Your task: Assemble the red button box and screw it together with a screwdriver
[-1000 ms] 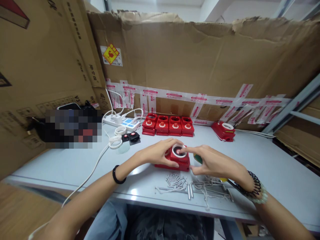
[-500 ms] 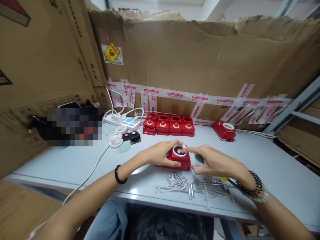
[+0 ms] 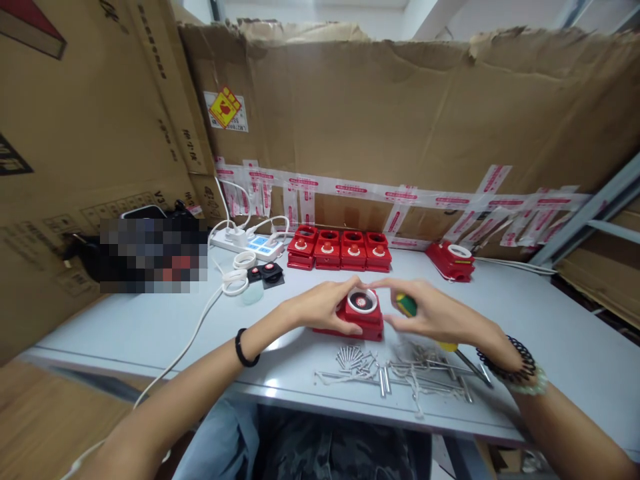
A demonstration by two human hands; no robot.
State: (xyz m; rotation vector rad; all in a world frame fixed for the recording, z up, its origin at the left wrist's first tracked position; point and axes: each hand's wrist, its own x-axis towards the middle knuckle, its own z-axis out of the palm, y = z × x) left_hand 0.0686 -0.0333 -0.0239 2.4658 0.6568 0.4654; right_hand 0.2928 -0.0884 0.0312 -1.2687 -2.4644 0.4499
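Note:
My left hand (image 3: 325, 308) is wrapped round a red box-shaped housing (image 3: 369, 329) that rests on the table. A white ring (image 3: 375, 305) with a dark disc (image 3: 361, 301) inside it faces up on top. Against my right palm lies a screwdriver (image 3: 407, 305) with a green and yellow handle, its metal shaft pointing back toward my wrist. The index finger of my right hand (image 3: 434, 312) reaches the ring's far edge, and its thumb is beside the housing's right side. Several loose screws (image 3: 353, 359) lie just in front of the housing.
Red housings (image 3: 327, 257) stand in a row at the back; another red housing (image 3: 453, 263) sits farther right. White rings (image 3: 235, 281), black round parts (image 3: 271, 271) and a clear disc (image 3: 251, 294) lie at left near a power strip (image 3: 267, 249). Metal rods (image 3: 385, 381) lie in front. Cardboard (image 3: 375, 113) walls the back.
My right index finger has lifted off the dark disc inside the ring and moved to the ring's far edge. More of the screwdriver now shows. My left hand keeps its grip.

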